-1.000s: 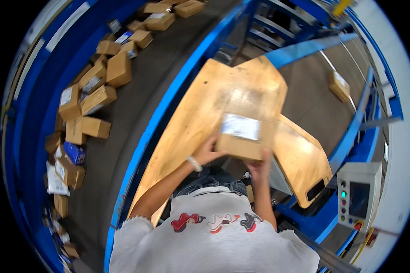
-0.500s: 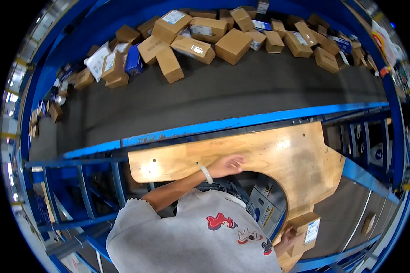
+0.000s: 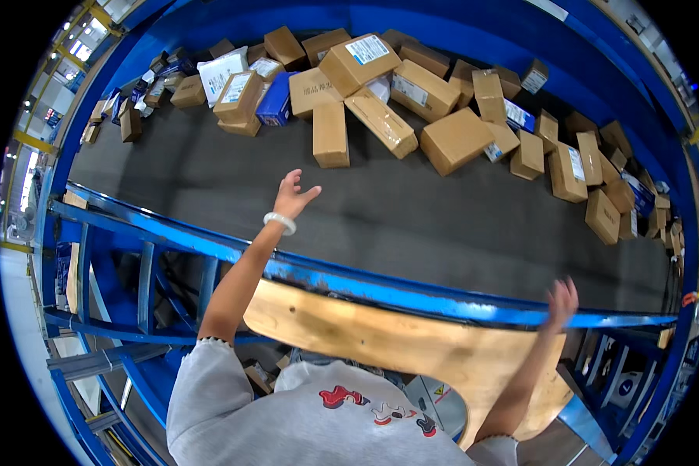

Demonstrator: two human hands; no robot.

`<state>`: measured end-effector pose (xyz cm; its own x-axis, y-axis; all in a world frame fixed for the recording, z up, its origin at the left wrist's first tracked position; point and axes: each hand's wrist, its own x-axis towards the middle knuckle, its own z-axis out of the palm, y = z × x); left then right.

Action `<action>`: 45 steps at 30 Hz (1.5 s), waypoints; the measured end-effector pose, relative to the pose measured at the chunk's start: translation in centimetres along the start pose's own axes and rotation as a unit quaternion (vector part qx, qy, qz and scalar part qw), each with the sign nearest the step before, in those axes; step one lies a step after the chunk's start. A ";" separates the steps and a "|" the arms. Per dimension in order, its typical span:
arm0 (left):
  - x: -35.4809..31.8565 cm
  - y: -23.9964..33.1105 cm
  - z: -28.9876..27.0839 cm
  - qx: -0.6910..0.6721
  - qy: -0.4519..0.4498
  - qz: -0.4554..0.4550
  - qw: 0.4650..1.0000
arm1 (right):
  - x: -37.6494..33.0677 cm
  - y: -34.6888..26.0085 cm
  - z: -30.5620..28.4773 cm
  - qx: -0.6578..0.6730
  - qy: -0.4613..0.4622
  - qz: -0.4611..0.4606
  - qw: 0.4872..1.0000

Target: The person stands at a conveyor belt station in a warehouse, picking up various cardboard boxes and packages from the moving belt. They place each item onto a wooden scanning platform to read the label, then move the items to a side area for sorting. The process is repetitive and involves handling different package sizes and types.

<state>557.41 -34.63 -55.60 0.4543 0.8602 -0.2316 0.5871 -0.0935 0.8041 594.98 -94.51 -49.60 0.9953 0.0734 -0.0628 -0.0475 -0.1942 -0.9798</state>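
My left hand [image 3: 296,198], with a white band on its wrist, reaches over the dark belt [image 3: 210,175]. Its fingers are apart and hold nothing. Just beyond them stands an upright narrow cardboard box [image 3: 331,136], not touched. A long taped cardboard box [image 3: 381,122] lies to the right of that one. My right hand [image 3: 560,303] is raised over the blue rail [image 3: 443,304], smeared by motion, with no box seen in it. The nearest box to it is a brown carton [image 3: 603,217] at the right of the pile.
Many cartons, a white parcel [image 3: 222,76] and a blue box [image 3: 275,101] are heaped along the belt's far blue wall [image 3: 474,35]. A wooden board [image 3: 380,330] with a curved cutout lies between me and the rail. Blue metal frames [image 3: 144,287] stand at both sides.
My left hand has moved from above the board out over the belt. My right hand has left the carton at the lower right and swung forward to the rail. The view has turned.
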 end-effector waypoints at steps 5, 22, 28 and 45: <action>14.5 5.6 6.9 0.178 0.059 -0.042 0.981 | 3.3 -4.6 40.2 -0.238 -0.238 -0.288 0.896; 22.6 -11.2 1.5 0.336 0.083 -0.050 0.937 | 6.2 -7.8 46.8 0.081 -0.444 0.259 0.854; 7.7 2.4 12.3 -0.033 -0.176 -0.080 0.981 | -6.7 -9.9 13.7 0.441 -0.337 0.179 0.813; -29.9 23.8 34.8 -0.085 -0.666 -0.002 0.741 | -43.2 7.2 -26.7 0.270 0.655 0.221 0.670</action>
<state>581.14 -80.06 -48.59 0.7772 -0.4092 -0.4780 0.5492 0.0704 0.8327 553.87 -125.19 -48.91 0.0761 -0.8653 -0.4954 -0.0327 0.4944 -0.8686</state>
